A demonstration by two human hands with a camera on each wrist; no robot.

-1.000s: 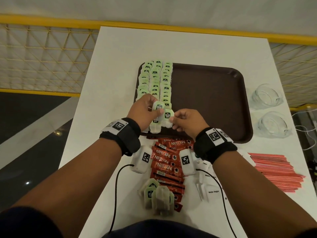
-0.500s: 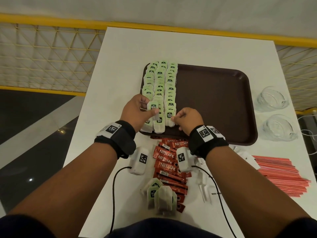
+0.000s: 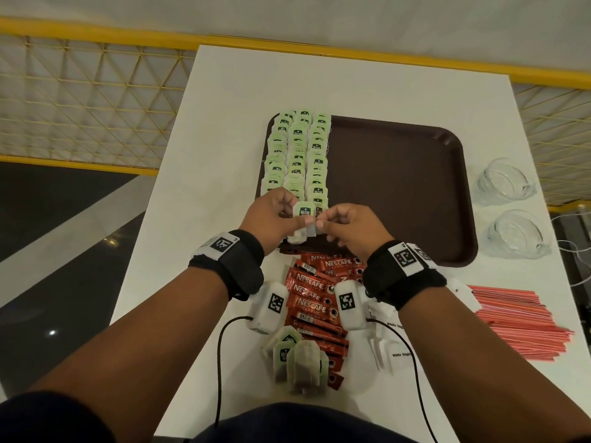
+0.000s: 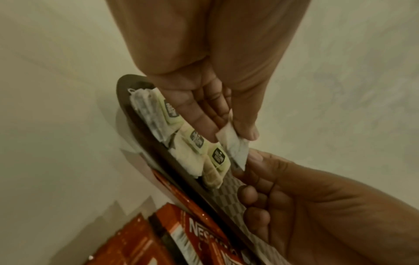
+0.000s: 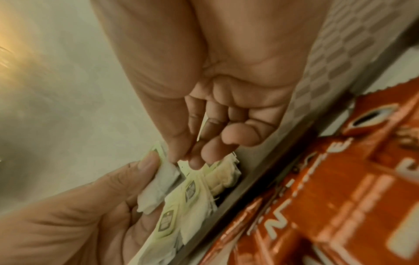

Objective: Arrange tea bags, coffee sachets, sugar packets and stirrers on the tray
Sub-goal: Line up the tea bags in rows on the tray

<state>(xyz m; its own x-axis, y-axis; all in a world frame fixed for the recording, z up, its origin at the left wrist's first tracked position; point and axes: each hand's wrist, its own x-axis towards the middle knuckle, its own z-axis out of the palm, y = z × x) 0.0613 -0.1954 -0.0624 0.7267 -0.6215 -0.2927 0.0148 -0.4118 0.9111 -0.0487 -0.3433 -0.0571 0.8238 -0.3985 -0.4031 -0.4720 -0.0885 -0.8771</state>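
Pinching tea bag [image 3: 303, 226], both hands; wrists show fingertips.

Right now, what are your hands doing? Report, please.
Left hand and right hand both pinch one tea bag over the tray near edge. Three rows laid. Nothing in the way.

glossy foil coffee sachets [image 3: 315, 302], matt textured plastic tray [image 3: 399, 187], clear glass cups [image 3: 502, 182]

Green-tagged tea bag [image 3: 303, 219] lifted at brown tray's [image 3: 399, 187] near-left edge, tea bag rows [image 3: 297, 155] filling left side
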